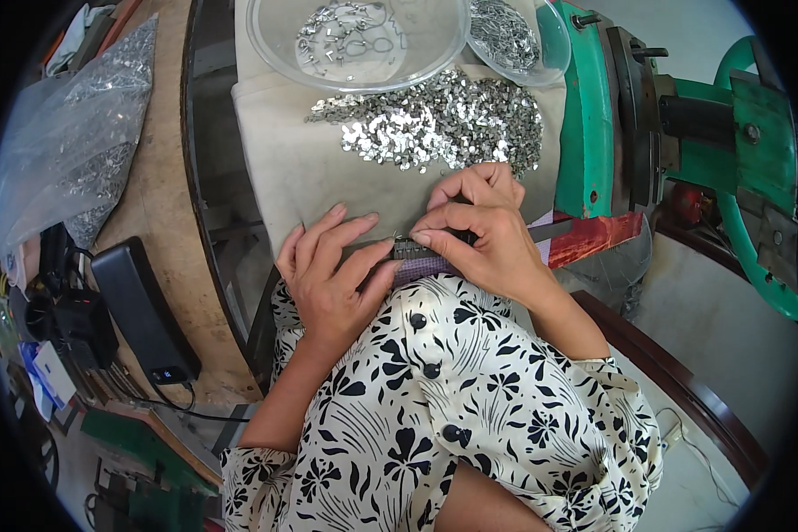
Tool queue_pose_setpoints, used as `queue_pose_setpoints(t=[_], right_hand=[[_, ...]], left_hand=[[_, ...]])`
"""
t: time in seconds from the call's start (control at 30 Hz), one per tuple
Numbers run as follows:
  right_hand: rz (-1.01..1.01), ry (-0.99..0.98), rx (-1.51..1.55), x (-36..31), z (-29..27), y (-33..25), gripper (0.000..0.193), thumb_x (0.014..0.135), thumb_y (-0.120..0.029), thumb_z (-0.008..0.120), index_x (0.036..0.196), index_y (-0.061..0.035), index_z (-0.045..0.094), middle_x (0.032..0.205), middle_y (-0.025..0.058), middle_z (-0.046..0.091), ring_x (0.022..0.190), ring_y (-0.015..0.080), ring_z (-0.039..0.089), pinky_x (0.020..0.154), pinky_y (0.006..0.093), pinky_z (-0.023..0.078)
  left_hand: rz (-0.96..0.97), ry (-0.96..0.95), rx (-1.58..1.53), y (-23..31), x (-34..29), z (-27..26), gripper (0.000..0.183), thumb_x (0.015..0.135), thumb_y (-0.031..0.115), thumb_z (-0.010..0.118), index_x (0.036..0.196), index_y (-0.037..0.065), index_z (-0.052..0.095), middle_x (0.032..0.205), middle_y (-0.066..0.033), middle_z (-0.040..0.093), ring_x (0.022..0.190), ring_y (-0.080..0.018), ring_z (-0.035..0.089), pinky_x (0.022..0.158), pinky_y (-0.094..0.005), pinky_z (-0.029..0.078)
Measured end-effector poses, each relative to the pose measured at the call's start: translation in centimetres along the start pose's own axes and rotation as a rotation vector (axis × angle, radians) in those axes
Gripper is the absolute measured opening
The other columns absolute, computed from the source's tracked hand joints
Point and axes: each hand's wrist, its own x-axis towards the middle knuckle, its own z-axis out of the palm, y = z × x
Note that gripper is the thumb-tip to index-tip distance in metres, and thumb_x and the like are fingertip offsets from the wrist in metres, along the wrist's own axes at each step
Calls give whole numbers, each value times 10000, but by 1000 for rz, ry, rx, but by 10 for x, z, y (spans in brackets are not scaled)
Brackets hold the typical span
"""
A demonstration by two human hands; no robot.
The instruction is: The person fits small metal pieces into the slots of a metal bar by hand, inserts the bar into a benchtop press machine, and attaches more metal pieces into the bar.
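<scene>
A small dark metal block (410, 250) with a row of slots lies at the near edge of the cloth-covered work surface, in front of my body. My left hand (328, 270) holds its left end between thumb and index finger, while the other fingers rest spread on the cloth. Over the block's right end, the thumb and index finger of my right hand (488, 230) are pinched together. Whatever is between them is too small to make out. Just beyond my hands lies a wide heap of small shiny metal pieces (434, 129).
A large clear plastic bowl (266, 55) with small metal parts stands behind the heap, beside a smaller clear tub (554, 53) of thin metal parts. Green machinery (585, 115) borders the right. At left, a wooden bench (164, 168) bears a plastic bag (106, 133) and a black device (144, 306).
</scene>
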Motion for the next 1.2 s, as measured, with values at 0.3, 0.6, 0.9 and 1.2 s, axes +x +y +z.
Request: queue_pose_setpoints(t=[0.3, 0.6, 0.9, 1.2], right_hand=[[-27, 8, -5, 6, 10, -5, 114, 758, -215, 800, 853, -152, 789, 965, -45, 601, 1042, 205, 451, 932, 384, 297], [-64, 35, -90, 5, 13, -7, 121, 734, -215, 812, 845, -171, 794, 977, -51, 607, 1059, 209, 456, 945, 391, 294], [55, 134, -22, -20, -27, 22, 130, 754, -114, 797, 882, -99, 780, 939, -19, 637, 977, 178, 497, 892, 312, 378], [144, 99, 32, -40, -28, 33, 107, 785, -127, 779, 888, -100, 776, 946, -17, 632, 1006, 179, 500, 938, 314, 371]], left_hand=[[-13, 6, -13, -1, -1, 2, 257, 693, 218, 836, 925, 177, 732, 1182, 23, 670, 1248, -246, 546, 1088, -473, 283], [-21, 13, -13, 1, 1, 1, 224, 726, 254, 808, 917, 181, 715, 1175, 55, 663, 1242, -208, 549, 1087, -464, 290], [-20, 9, -10, -1, 0, 1, 232, 713, 244, 817, 917, 175, 732, 1175, 40, 668, 1237, -222, 551, 1089, -469, 275], [-2, 2, -16, -2, 1, 1, 262, 692, 229, 833, 926, 161, 735, 1180, 23, 668, 1245, -242, 545, 1093, -473, 268]])
